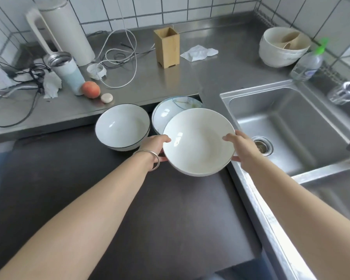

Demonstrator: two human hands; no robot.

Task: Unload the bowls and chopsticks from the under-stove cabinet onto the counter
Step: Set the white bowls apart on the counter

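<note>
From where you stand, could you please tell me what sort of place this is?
Most likely a home kitchen: a stainless steel sink set into a metal counter, white wall tiles behind it, and a person holding a white bowl in both hands beside two other bowls.

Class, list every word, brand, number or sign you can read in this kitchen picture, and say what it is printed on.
No text can be read anywhere.
Clear bottle with the green pump: it has a bluish label, too blurred to read.
Bowls, flask and wooden box: no lettering visible.
</note>
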